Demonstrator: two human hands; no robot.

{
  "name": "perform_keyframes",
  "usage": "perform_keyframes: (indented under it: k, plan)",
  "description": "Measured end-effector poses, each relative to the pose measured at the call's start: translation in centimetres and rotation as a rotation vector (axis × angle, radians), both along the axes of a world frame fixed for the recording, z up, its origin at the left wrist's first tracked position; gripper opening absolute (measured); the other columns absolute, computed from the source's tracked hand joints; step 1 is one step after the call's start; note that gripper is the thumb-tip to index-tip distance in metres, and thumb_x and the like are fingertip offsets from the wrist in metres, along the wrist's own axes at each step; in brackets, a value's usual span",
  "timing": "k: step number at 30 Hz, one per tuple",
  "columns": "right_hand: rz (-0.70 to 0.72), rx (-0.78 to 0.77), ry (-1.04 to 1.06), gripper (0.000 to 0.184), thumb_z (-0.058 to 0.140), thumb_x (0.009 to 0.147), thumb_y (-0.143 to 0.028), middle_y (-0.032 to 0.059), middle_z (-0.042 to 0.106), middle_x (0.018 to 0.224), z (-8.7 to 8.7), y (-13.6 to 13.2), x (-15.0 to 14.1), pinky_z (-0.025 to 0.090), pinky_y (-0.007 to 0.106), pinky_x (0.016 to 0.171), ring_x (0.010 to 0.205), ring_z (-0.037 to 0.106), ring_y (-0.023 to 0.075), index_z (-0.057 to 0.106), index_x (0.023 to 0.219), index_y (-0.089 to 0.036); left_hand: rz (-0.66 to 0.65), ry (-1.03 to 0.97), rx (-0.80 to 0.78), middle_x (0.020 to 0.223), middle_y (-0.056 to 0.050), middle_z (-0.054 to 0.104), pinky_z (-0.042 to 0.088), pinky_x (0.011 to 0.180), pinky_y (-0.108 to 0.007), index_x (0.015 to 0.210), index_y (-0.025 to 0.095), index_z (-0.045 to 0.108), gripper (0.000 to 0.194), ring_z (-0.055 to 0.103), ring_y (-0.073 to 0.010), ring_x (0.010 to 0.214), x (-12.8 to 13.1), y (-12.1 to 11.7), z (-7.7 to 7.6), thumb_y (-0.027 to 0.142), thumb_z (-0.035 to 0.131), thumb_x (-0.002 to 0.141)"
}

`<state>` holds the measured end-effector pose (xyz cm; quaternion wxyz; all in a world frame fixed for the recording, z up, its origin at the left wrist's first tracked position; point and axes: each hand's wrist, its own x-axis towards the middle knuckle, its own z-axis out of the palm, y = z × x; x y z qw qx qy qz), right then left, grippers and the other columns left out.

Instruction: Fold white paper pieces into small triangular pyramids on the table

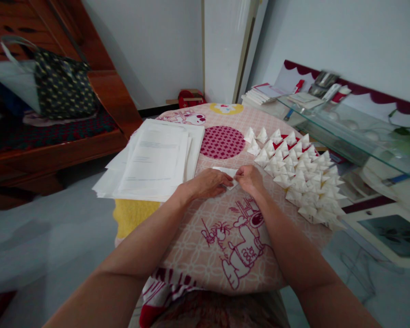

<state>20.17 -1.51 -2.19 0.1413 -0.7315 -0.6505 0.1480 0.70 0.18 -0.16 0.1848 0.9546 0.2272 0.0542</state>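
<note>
Both hands are at a small white sheet of folded paper on the cloth-covered table. My left hand lies over its left part with fingers curled down onto it. At its right edge, my right hand pinches the paper between thumb and fingers. Exact fold lines are too small to make out. To the right stand several rows of folded white paper pieces with pointed tips. On the left lies a pile of white printed sheets.
A patterned pink tablecloth covers the round table. Along the right runs a glass shelf carrying papers and small items. A wooden bench at left holds a dark patterned bag. A white pillar rises behind the table.
</note>
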Motion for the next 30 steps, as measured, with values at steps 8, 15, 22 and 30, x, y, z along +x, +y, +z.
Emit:
perform_keyframes:
  k: [8, 15, 22, 30]
  plan:
    - [0.024, 0.047, 0.181, 0.021, 0.068, 0.081, -0.022, 0.0026, 0.073, 0.077, -0.7, 0.1, 1.2, 0.046, 0.025, 0.066, 0.073, 0.066, 0.0164, 0.078, 0.099, -0.02, 0.015, 0.042, 0.039, 0.133, -0.006, 0.07, 0.05, 0.099, -0.035, 0.112, 0.023, 0.074, 0.032, 0.067, -0.0198, 0.114, 0.4, -0.1, -0.1, 0.012, 0.058, 0.087]
    - [0.1, -0.011, 0.192, 0.011, 0.069, 0.08, -0.021, 0.002, 0.073, 0.077, -0.2, -0.8, 2.0, 0.045, 0.024, 0.064, 0.07, 0.064, 0.0154, 0.077, 0.088, -0.021, 0.011, 0.07, 0.076, 0.126, -0.005, 0.073, 0.051, 0.092, -0.032, 0.103, 0.023, 0.075, 0.027, 0.068, -0.0202, 0.107, 0.7, -0.3, 0.1, 0.012, 0.057, 0.087]
    - [0.083, -0.054, 0.095, 0.016, 0.074, 0.076, -0.021, 0.0016, 0.073, 0.08, 0.7, -0.9, 2.3, 0.044, 0.025, 0.067, 0.073, 0.065, 0.0152, 0.076, 0.092, -0.021, 0.025, 0.044, 0.041, 0.127, -0.004, 0.072, 0.05, 0.094, -0.031, 0.105, 0.023, 0.074, 0.027, 0.068, -0.0189, 0.107, 0.6, -0.1, -0.3, 0.012, 0.057, 0.087]
    - [-0.081, 0.047, 0.03, 0.017, 0.064, 0.078, -0.017, 0.0049, 0.075, 0.083, -0.3, 0.2, 3.5, 0.046, 0.026, 0.068, 0.079, 0.068, 0.0184, 0.079, 0.085, -0.019, 0.026, 0.064, 0.056, 0.133, -0.005, 0.07, 0.051, 0.097, -0.035, 0.108, 0.023, 0.075, 0.028, 0.067, -0.0217, 0.115, 0.6, -0.1, -0.3, 0.013, 0.058, 0.088]
